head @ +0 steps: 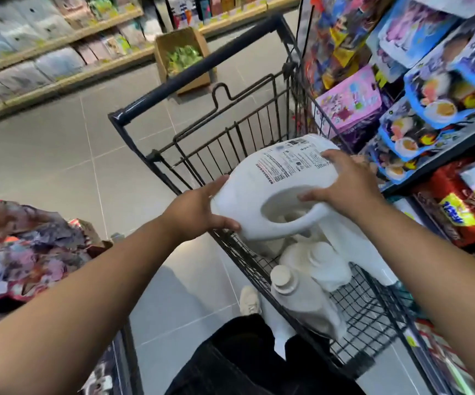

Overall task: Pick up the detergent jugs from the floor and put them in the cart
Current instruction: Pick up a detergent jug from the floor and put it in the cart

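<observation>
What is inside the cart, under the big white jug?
More white jugs lie in the cart, one with a round cap. The held jug, left hand and right hand hide the rest.

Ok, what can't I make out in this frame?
Head view only.
1. Label text on the held jug: too small and blurred.
2. How many other jugs lie in the cart: the held jug and right hand cover some.
3. Whether jugs remain on the floor: arms, legs and cart hide much of it.
</observation>
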Motion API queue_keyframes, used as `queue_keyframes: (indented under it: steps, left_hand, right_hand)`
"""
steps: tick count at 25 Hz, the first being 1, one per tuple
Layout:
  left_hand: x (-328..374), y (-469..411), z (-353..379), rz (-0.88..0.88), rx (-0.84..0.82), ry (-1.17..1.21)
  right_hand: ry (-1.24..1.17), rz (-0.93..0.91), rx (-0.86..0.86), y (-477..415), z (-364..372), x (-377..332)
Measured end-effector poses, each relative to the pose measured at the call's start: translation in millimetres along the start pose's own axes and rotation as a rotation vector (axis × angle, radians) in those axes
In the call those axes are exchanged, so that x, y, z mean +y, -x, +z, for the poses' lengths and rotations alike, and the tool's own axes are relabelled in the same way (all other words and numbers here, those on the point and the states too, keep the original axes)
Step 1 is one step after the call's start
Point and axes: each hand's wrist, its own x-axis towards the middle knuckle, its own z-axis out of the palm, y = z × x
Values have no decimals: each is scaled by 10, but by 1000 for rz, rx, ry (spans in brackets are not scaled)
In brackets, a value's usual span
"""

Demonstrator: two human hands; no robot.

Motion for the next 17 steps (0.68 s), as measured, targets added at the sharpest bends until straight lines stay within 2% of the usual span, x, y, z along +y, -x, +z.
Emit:
queue_keyframes:
  steps: [11, 15, 17]
  left_hand:
    - [-305, -667, 201, -83, -81, 234]
    - [-328, -790, 295, -123, -94, 177]
    - [-305, -863, 341, -144, -98, 122]
  right_hand:
    - [85, -5, -102, -923, 167, -83]
    - [149, -2, -187, -1008, 394, -2]
    - [125, -36, -156, -929, 592, 71]
